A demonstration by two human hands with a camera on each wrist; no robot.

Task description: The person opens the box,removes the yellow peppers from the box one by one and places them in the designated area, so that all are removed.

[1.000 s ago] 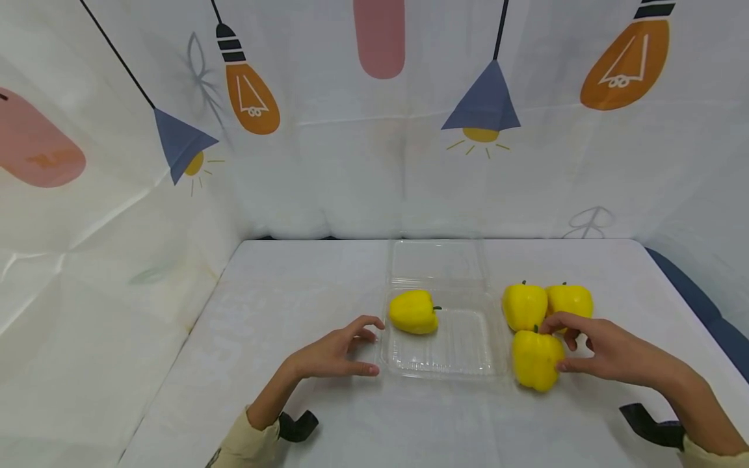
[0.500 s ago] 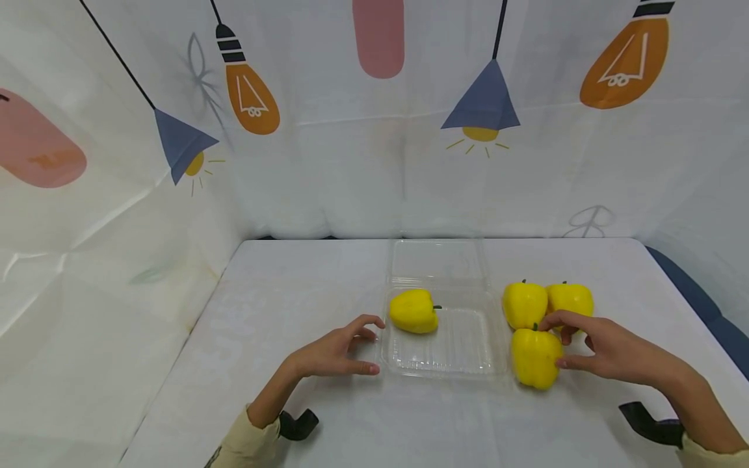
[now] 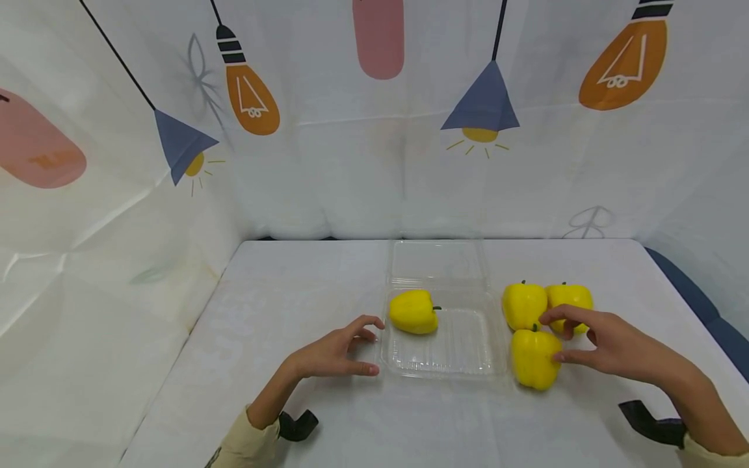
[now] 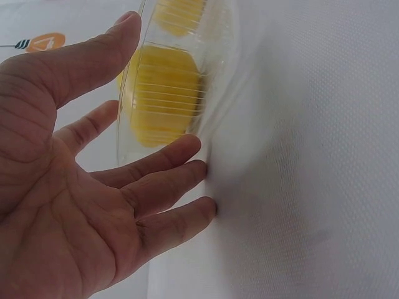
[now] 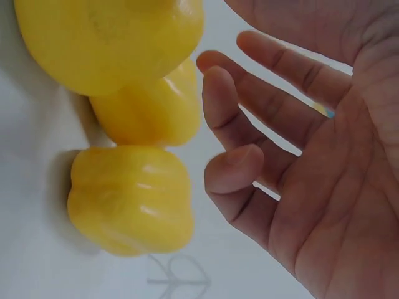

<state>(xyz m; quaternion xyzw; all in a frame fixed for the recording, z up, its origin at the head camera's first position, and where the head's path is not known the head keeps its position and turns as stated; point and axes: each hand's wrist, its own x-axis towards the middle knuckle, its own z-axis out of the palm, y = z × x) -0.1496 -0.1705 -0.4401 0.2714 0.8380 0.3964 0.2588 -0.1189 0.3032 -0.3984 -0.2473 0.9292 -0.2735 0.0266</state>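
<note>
A yellow bell pepper (image 3: pixel 413 312) lies on its side in the left part of a clear plastic clamshell container (image 3: pixel 468 374), whose lid is folded back. Beside the container's left wall is my left hand (image 3: pixel 336 351), its fingers spread and holding nothing. To the right of the container my right hand (image 3: pixel 614 341) hovers by the nearest bell pepper (image 3: pixel 535 361), with loosely bent fingers. In the right wrist view these fingers (image 5: pixel 234 171) are apart from the peppers; whether the thumb touches one is hard to tell. Two more upright bell peppers (image 3: pixel 525 305) (image 3: pixel 570 302) stand just behind.
Everything rests on a white table (image 3: pixel 292 279). A white curtain (image 3: pixel 351 162) printed with lamps and bulbs hangs behind it and on the left. Something dark blue (image 3: pixel 690 292) shows past the table's right edge.
My right hand has drawn very slightly up and away from the nearest bell pepper. The left hand, the container and the peppers stay essentially where they were.
</note>
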